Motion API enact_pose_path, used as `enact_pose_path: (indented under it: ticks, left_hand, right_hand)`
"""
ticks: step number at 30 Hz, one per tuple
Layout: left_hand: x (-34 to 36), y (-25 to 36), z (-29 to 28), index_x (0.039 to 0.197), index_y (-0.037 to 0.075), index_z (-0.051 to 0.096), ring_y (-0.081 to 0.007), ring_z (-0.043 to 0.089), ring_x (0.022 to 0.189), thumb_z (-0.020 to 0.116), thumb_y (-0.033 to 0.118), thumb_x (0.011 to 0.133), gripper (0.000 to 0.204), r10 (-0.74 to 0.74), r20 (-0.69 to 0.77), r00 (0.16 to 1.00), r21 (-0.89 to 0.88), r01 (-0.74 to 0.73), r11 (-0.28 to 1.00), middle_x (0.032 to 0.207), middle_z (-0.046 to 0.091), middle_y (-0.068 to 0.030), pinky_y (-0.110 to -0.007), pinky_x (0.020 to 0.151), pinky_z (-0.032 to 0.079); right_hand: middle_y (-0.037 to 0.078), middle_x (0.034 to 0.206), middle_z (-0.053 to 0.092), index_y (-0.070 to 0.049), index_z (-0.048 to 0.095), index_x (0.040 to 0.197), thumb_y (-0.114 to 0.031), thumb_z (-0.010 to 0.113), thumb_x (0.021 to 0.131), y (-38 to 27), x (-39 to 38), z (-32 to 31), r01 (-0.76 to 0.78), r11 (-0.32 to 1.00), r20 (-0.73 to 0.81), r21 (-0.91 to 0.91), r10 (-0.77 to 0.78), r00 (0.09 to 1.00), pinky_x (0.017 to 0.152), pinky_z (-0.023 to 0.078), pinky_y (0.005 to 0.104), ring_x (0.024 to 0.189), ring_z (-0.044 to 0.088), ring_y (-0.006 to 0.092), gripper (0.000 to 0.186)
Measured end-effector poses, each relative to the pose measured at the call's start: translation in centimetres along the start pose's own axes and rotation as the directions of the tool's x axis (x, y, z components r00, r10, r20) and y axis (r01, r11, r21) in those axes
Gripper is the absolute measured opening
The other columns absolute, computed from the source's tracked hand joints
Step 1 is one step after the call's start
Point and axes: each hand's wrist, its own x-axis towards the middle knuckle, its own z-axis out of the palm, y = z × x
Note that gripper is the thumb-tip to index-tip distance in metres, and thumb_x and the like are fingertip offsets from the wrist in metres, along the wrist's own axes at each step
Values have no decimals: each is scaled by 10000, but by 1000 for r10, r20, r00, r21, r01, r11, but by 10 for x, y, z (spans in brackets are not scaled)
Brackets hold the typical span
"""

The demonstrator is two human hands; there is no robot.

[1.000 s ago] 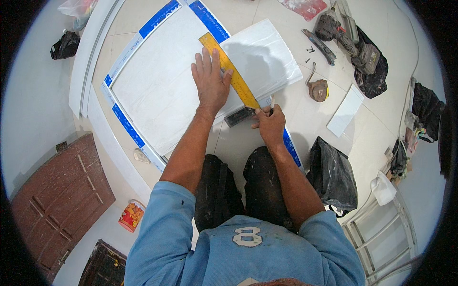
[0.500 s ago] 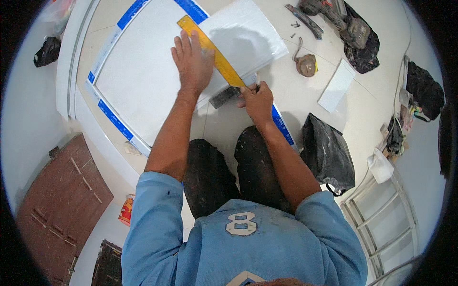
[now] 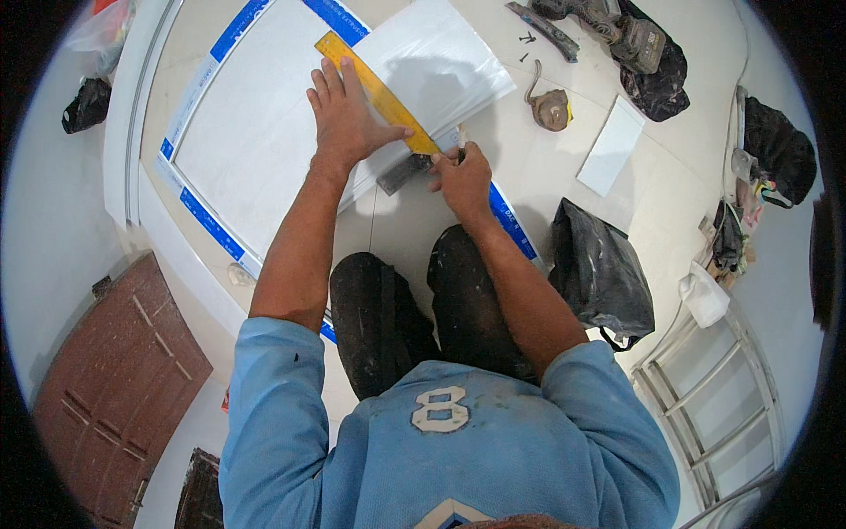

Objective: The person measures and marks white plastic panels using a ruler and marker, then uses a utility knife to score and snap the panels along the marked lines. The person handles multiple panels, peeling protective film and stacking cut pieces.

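A yellow try square [image 3: 381, 95] with a dark stock [image 3: 404, 175] lies slantwise across a white panel [image 3: 432, 57]. My left hand [image 3: 344, 119] rests flat along the blade's left side, its fingers spread and its thumb stretched onto the blade. At the blade's near end, beside the stock, my right hand [image 3: 465, 181] is closed around a slim tool [image 3: 461, 139] with a pale upper end and a dark part; its exact kind is hidden by the fingers. Beneath lies a larger white sheet [image 3: 256, 115] with blue-taped edges [image 3: 211, 223].
To the right are a tape measure [image 3: 552, 109], a narrow white offcut [image 3: 612, 145], screws [image 3: 527, 38] and a dusty power tool [image 3: 636, 42]. A black bag [image 3: 599, 269] stands by my right knee. A ladder [image 3: 705, 397] leans at lower right.
My left thumb has stretched out to the right onto the square's blade. The whole view has shifted slightly, so the floor items appear a little farther left. My right hand keeps its grip.
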Motion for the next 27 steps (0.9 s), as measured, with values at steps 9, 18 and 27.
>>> enact_pose_path:
  ticks: [9, 18, 27]
  left_hand:
    - [3, 20, -19, 1745, -3, 56, -530, 75, 1666, 1007, 693, 597, 1645, -172, 149, 974, 98, 158, 983, 1797, 55, -341, -824, 1231, 202]
    - [7, 21, -22, 1749, 15, -7, -516, 23, 1676, 1013, 665, 622, 1653, -201, 220, 955, 91, 185, 979, 1807, -13, -321, -885, 1179, 201]
    - [5, 22, -27, 1750, 32, 2, -519, 22, 1673, 1024, 689, 558, 1702, -230, 230, 946, 66, 221, 973, 1807, -5, -314, -892, 1173, 206]
  right_hand:
    - [228, 976, 774, -5, 694, 1117, -309, 663, 1047, 8, 23, -87, 111, 791, -165, -602, -259, 952, 798, 603, 523, 845, 767, 393, 313]
    - [261, 1062, 757, -22, 744, 1161, -347, 717, 999, -21, 53, -149, -14, 448, -108, -894, -185, 977, 836, 594, 584, 946, 766, 435, 364]
    - [180, 1169, 718, -67, 695, 1263, -301, 758, 938, -100, 233, -152, 149, 41, 80, -988, -689, 720, 929, 562, 596, 1105, 698, 432, 406]
